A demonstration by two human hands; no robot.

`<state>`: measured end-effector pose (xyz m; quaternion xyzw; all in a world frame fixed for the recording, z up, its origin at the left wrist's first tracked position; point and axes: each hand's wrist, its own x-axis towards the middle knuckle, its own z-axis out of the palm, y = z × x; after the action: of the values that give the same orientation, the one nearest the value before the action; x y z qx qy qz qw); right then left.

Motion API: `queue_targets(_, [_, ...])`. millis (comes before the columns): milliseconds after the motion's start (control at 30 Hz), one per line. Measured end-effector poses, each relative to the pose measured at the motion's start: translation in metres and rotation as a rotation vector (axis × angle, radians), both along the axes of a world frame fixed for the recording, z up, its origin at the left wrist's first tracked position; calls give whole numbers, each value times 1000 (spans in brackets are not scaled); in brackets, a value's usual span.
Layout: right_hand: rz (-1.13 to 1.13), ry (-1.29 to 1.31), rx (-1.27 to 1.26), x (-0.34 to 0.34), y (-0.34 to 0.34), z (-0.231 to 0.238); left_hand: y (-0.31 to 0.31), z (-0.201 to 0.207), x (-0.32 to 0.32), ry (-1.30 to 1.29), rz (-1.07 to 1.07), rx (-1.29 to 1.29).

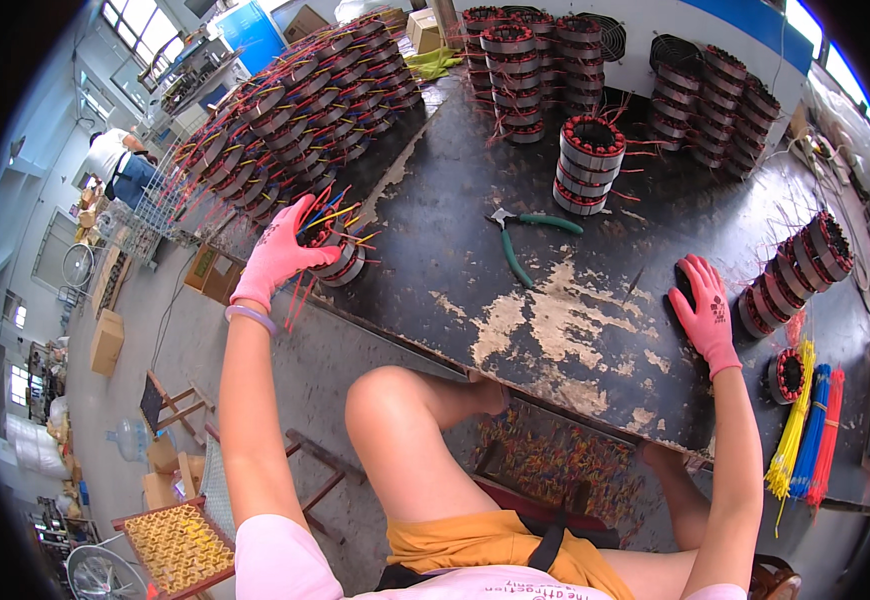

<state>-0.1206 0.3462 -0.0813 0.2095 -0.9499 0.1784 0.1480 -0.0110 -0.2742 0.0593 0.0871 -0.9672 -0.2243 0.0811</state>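
Note:
My left hand (280, 255), in a pink glove, is closed round a motor stator (349, 268) at the table's left front edge. Blue, yellow and red wires stick out of this stator's top. On the right part of the table, my right hand (707, 318), also gloved in pink, lies flat with its fingers stretched out and nothing in it. Between the hands rest green-handled cutting pliers (515, 262), their handles spread. Behind the pliers stands a short stack of stators (587, 175) with red windings.
Many wired stators (285, 120) are piled at the back left. Taller stator stacks (513, 85) line the back. A leaning stator row (793, 275), a single stator (786, 376) and bundles of yellow (793, 430), blue (813, 440) and red wires (828, 435) occupy the right side.

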Motion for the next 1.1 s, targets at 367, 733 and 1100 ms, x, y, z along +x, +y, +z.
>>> queue_targets(367, [-4,72,-35,2,1,0,0,-1,-1,-6,-56,-115])
queue_targets(733, [-432,245,-23,154,95,40,77,4,2,504,-298,-363])
queue_targets(1100, [-260,202,55,170,106,57,353,-29,24,529,-953,29])
